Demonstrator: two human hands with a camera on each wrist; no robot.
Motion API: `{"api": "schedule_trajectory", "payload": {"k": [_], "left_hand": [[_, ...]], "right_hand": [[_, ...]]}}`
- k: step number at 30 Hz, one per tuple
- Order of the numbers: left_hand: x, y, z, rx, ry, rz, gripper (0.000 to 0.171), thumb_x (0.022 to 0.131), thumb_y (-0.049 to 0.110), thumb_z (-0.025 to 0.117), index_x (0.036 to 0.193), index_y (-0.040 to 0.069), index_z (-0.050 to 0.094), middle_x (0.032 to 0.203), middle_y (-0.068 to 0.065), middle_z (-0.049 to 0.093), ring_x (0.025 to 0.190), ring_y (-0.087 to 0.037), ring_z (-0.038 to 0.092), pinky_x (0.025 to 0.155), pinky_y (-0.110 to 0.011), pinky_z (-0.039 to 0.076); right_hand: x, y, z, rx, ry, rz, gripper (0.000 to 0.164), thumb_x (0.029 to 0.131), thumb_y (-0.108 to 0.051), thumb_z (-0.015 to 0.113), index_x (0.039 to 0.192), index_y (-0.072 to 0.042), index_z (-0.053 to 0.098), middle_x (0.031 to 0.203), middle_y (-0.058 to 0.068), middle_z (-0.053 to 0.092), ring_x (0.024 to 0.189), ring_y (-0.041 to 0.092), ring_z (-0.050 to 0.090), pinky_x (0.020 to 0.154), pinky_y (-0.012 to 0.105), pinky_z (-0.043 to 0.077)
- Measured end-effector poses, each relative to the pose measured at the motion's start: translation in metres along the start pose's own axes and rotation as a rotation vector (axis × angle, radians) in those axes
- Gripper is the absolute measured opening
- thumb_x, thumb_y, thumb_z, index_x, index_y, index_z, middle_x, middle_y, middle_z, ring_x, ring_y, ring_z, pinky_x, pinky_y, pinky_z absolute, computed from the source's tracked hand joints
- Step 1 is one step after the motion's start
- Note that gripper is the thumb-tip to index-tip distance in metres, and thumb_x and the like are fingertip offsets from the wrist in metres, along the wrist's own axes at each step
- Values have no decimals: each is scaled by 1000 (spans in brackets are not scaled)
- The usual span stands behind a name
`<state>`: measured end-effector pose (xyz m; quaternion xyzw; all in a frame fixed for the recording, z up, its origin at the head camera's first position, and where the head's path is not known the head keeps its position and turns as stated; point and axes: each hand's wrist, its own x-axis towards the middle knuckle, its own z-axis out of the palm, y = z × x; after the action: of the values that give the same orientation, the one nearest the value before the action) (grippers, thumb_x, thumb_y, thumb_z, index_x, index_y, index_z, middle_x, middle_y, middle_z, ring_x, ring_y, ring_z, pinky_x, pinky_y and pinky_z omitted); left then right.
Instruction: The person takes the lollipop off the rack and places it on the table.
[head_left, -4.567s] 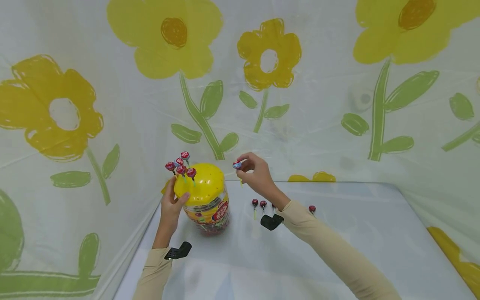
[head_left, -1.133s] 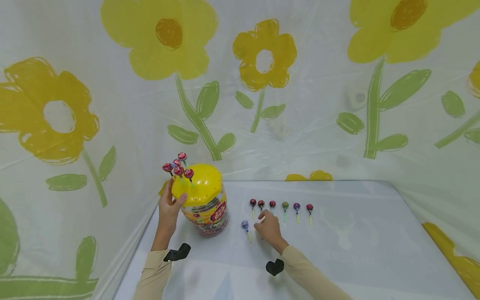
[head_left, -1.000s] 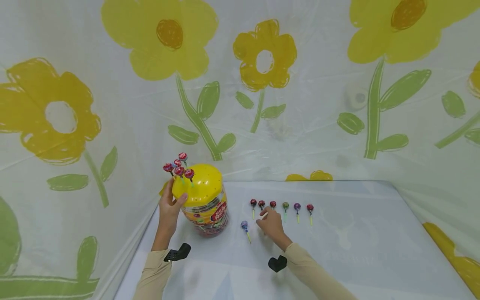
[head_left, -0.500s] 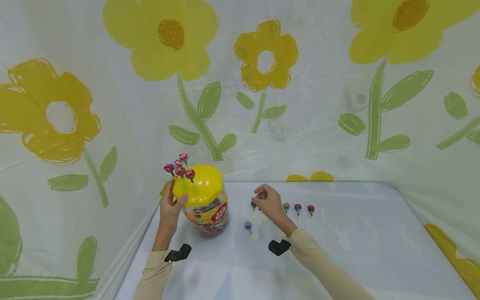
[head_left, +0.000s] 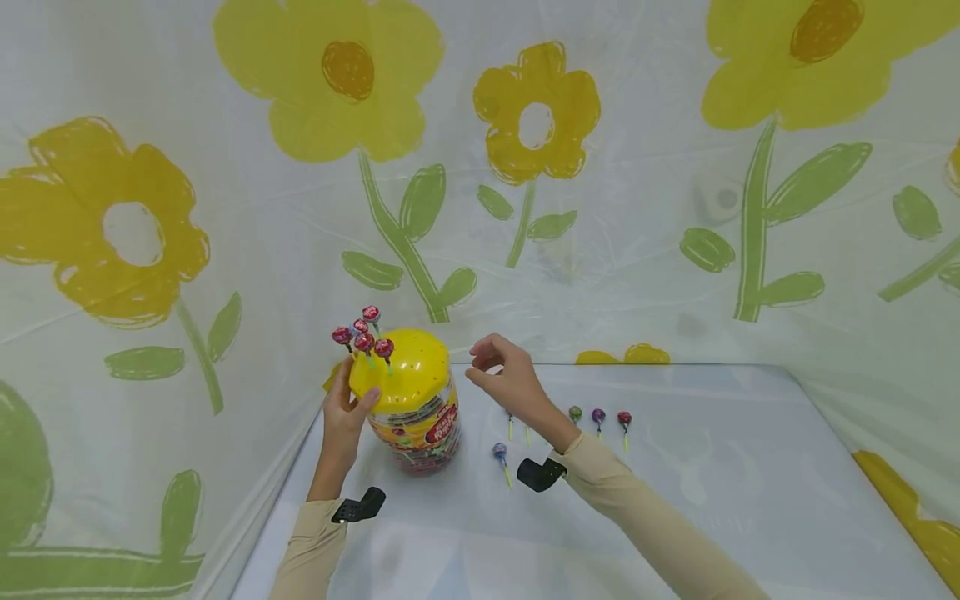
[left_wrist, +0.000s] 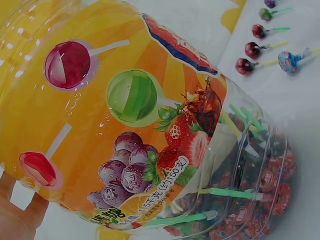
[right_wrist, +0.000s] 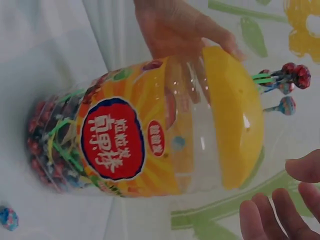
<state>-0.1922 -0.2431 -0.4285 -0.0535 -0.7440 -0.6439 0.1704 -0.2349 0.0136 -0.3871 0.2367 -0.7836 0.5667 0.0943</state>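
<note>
Clear plastic orange-labelled jar (head_left: 414,430) is set on white table (head_left: 675,517); domed yellow plastic lid (head_left: 417,364) is gripped by left hand (head_left: 345,423), thumb and fingers spread round it, likely for steadying. Red-wrapped round lollipops (head_left: 363,342) are held heads-up by lid. Right hand (head_left: 513,385) is raised nearby, fingers curved, nothing pinched.

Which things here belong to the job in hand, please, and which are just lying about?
In the job: candy jar; yellow lid, held by the left hand; standing lollipops; probably the loose lollipops too.
Background only: table; flowered curtain.
</note>
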Motion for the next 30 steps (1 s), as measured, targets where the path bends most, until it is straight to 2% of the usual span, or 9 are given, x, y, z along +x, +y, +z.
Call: {"api": "schedule_trajectory", "payload": {"k": [5, 13, 18, 23, 25, 30], "left_hand": [[3, -3, 0, 5, -1, 0, 67, 83, 19, 59, 139, 24, 22, 135, 2, 34, 116, -16, 41, 89, -19, 39], [7, -21, -3, 5, 27, -57, 68, 83, 22, 60, 138, 31, 21, 139, 7, 28, 121, -15, 35, 94, -25, 36], [4, -21, -2, 2, 31, -70, 67, 83, 23, 59, 138, 32, 20, 141, 10, 24, 124, -15, 30, 97, -33, 33], [3, -15, -3, -1, 28, -69, 68, 84, 20, 57, 139, 28, 19, 142, 8, 22, 125, -16, 29, 96, -27, 34], [2, -9, -3, -2, 22, -59, 68, 85, 19, 56, 140, 24, 18, 142, 7, 22, 126, -16, 27, 97, -28, 33], [4, -14, -3, -17, 10, -42, 67, 85, 18, 56, 140, 26, 18, 142, 9, 21, 127, -16, 25, 97, -29, 33]], "right_hand": [[11, -22, 8, 64, -47, -67, 22, 77, -8, 65, 96, -10, 54, 88, 9, 58, 78, 13, 56, 64, 31, 51], [25, -48, 29, 55, -118, -68, 27, 78, -14, 65, 102, -9, 52, 95, 7, 59, 82, 11, 56, 69, 24, 50], [31, -53, 46, 58, -135, -67, 30, 77, -13, 66, 104, -11, 51, 95, 4, 59, 84, 13, 58, 70, 19, 49], [34, -55, 65, 96, -161, -94, 33, 77, -8, 66, 106, -11, 50, 97, 6, 59, 84, 15, 59, 69, 18, 49], [31, -63, 68, 103, -161, -111, 32, 77, -4, 64, 106, -8, 49, 96, 7, 60, 82, 16, 59, 70, 18, 49], [24, -83, 66, 103, -124, -148, 26, 79, 3, 59, 102, -1, 50, 91, 12, 62, 79, 18, 60, 71, 19, 49]]}}
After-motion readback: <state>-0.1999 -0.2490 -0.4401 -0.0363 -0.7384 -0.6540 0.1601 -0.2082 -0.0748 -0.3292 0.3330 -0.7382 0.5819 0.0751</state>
